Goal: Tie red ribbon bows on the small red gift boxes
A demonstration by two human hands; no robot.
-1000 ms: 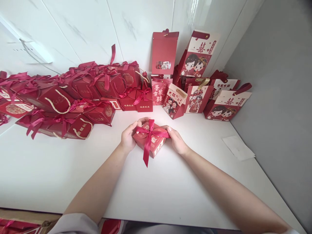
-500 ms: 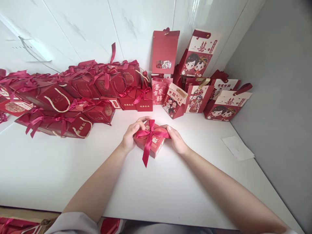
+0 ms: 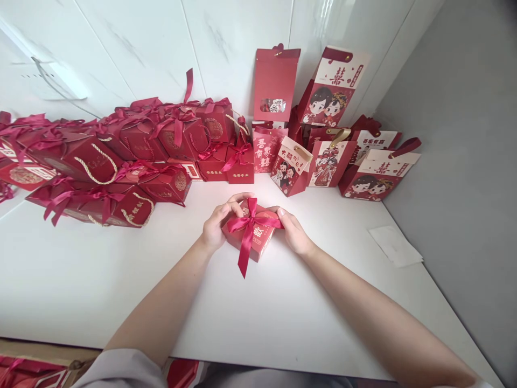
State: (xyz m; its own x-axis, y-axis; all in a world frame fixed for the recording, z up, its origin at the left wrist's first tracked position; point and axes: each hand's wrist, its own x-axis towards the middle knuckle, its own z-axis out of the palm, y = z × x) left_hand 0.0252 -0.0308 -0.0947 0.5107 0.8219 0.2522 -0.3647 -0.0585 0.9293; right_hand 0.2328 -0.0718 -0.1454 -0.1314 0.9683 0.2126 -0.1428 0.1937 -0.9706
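A small red gift box (image 3: pixel 257 243) with a dark red ribbon bow sits on the white table (image 3: pixel 250 318), near its middle. My left hand (image 3: pixel 216 226) grips the box's left side, fingers curled over its top edge. My right hand (image 3: pixel 294 230) holds the right side, thumb on the ribbon's end. One ribbon tail hangs down the front of the box toward me.
Several red ribbon-tied boxes (image 3: pixel 121 161) with rope handles are heaped at the back left. Red paper bags (image 3: pixel 331 102) with cartoon couples stand at the back right against the tiled wall. A white slip of paper (image 3: pixel 396 245) lies at the right, by the grey wall.
Both hands stay on the box; the fingers of my left hand have shifted slightly over its top. The view has tilted a little.
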